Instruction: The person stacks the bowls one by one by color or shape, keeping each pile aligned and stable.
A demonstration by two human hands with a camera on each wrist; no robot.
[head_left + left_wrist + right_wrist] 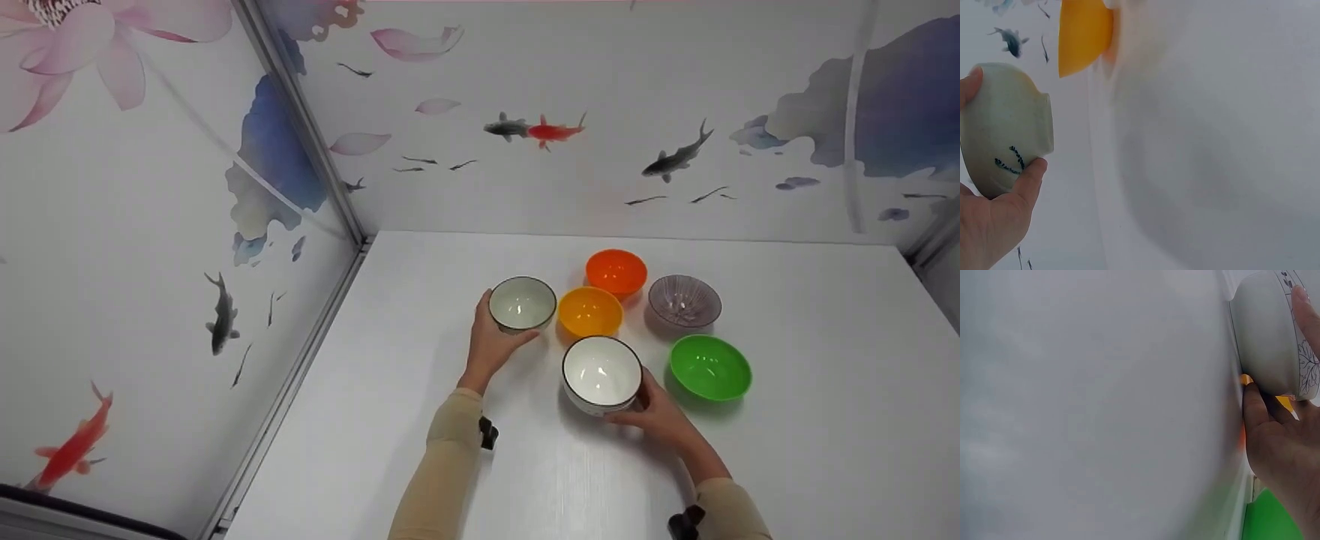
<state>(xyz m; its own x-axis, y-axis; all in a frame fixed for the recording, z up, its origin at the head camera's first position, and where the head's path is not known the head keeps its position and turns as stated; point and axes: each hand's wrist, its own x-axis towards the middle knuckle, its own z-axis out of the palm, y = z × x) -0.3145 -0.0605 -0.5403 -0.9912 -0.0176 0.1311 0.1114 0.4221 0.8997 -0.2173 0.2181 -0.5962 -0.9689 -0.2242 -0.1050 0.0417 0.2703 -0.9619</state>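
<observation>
My left hand (493, 351) grips a pale grey-green bowl (523, 304) with a dark rim, thumb low on its near side. In the left wrist view this bowl (1008, 124) is off the table, showing its foot and a small dark sprig. My right hand (663, 417) holds a white bowl (602, 375) with a dark rim by its right side. Leaf patterns band this white bowl (1269, 332) in the right wrist view; whether its base touches the table I cannot tell. Just behind, a yellow bowl (590, 313) stands between the two held bowls.
An orange bowl (616, 274) stands behind the yellow one. Further right are a ribbed, purplish see-through bowl (685, 302) and a green bowl (709, 367), close to my right hand. Printed panels wall the white table (360, 420) at the left and back (570, 202).
</observation>
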